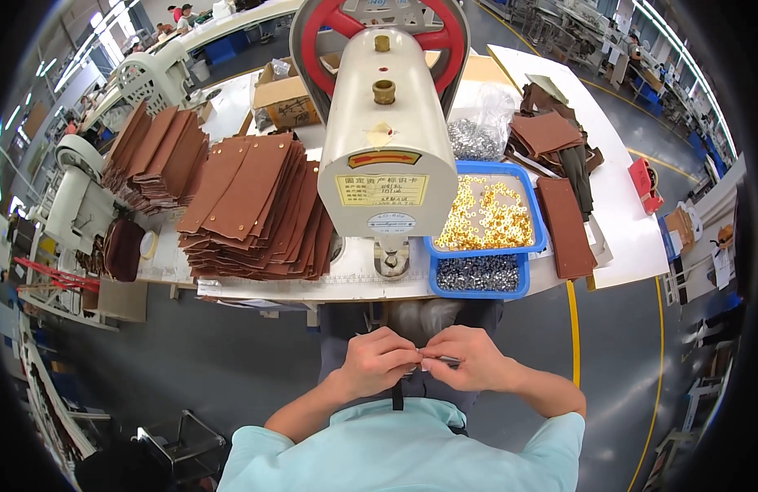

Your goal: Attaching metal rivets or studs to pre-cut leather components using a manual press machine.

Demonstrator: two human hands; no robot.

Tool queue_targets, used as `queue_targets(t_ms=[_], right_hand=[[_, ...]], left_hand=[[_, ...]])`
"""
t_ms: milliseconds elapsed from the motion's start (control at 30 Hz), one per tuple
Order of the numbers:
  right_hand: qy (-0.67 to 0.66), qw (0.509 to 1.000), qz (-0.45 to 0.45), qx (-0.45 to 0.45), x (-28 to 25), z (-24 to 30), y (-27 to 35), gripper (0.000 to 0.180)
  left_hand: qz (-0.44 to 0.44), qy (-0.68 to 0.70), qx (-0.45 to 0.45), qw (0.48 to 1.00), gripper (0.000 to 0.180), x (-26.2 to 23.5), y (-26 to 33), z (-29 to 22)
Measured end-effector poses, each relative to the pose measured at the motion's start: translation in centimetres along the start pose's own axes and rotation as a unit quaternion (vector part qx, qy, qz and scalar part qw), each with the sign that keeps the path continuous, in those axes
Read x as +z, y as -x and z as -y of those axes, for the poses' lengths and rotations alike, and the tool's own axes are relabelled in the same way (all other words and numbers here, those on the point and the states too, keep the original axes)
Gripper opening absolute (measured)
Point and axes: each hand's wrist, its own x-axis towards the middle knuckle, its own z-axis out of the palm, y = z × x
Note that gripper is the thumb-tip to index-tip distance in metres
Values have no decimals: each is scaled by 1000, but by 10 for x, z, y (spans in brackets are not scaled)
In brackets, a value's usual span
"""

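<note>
Above my lap, in front of the table edge, my left hand (377,361) and my right hand (467,358) meet at the fingertips. Both are closed in a pinch. A thin, greyish object (449,361) shows along the fingers of my right hand; it is too small and too covered to name. What the left fingertips pinch, if anything, is hidden. Straight ahead of the hands stands a cream-coloured press machine (387,123) with a red handwheel (334,20). Neither hand touches the machine.
Stacked brown leather pieces (248,193) with snaps lie left of the machine. To its right, a blue tray (536,197) holds gold-coloured fasteners, above another blue tray (481,293) of dark metal parts. A brown leather piece (566,230) and a red box (645,184) lie further right.
</note>
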Motion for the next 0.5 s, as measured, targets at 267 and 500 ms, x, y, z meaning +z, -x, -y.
queue_targets(t_ms=[267, 500], right_hand=[[62, 996, 5, -64, 2, -20, 5, 31], [134, 982, -23, -132, 8, -28, 6, 24]], left_hand=[[37, 75, -93, 992, 22, -2, -2, -11], [55, 151, -172, 972, 34, -8, -13, -21]])
